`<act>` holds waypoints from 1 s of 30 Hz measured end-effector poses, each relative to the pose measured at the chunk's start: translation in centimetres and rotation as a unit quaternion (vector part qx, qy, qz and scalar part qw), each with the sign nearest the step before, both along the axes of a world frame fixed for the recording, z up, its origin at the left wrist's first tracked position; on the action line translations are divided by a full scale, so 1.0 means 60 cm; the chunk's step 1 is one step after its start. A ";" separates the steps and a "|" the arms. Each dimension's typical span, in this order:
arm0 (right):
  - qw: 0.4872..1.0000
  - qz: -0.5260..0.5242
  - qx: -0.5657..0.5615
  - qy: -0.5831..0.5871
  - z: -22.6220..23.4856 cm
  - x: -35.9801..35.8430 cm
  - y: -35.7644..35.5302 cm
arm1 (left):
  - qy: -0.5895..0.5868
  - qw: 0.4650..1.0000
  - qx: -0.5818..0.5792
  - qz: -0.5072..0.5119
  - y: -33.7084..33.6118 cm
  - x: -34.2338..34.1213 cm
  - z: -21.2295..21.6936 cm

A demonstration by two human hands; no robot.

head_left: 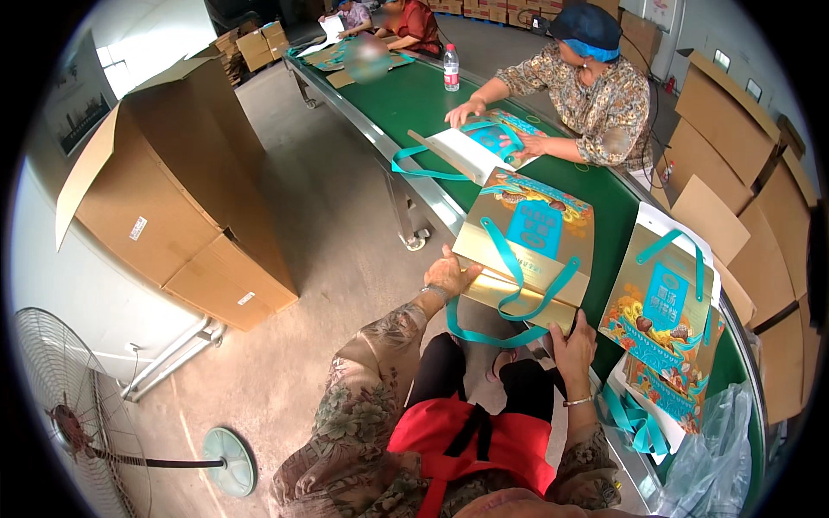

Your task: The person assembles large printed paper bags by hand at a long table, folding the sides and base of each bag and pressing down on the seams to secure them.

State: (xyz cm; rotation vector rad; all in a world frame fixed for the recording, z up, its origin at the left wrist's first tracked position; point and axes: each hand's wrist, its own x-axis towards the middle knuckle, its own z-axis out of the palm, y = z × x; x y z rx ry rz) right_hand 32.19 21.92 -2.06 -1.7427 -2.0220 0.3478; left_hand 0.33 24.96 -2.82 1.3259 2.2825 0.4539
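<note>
A gold gift bag (528, 226) with a teal label and teal ribbon handles lies across the near edge of the green table, its gold bottom panel toward me. My left hand (449, 274) grips its left side near the corner. At the opposite near corner my right hand (572, 345) pinches the edge, thumb on top. The teal ribbon (496, 338) hangs in loops over the bag's near side. To the right lies a stack of similar printed bags (661, 302), with more teal ribbons (637, 421) bundled at its near end.
Across the green table (389, 108), a person (596, 95) handles another gold bag (496, 134). A water bottle (452, 69) stands beyond. Clear plastic film (712, 453) lies at the right. A big cardboard box (186, 190) and a fan (65, 423) stand left. Further workers sit at the far end.
</note>
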 end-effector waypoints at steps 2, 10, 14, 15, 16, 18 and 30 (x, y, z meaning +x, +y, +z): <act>0.998 0.003 -0.006 0.064 -0.003 -0.016 0.018 | -0.025 1.000 0.000 -0.006 -0.007 -0.018 0.000; 0.902 -0.057 -0.122 0.410 -0.013 0.019 0.048 | -0.029 0.997 0.057 -0.040 -0.002 0.003 0.011; 0.974 -0.085 -0.060 0.202 -0.017 0.041 0.033 | 0.021 0.994 0.083 -0.072 0.023 0.025 0.026; 0.974 -0.090 -0.061 0.199 0.002 0.041 0.029 | 0.038 0.994 0.072 -0.071 0.032 0.030 0.031; 0.980 -0.078 -0.082 0.164 0.018 0.034 0.027 | 0.061 0.994 0.059 -0.069 0.036 0.031 0.033; 0.983 -0.073 -0.108 0.132 0.042 0.023 0.024 | 0.098 0.988 0.107 -0.060 0.031 0.038 0.030; 0.994 -0.065 -0.085 0.030 0.055 0.026 0.028 | 0.211 0.942 0.260 -0.013 0.057 0.069 0.045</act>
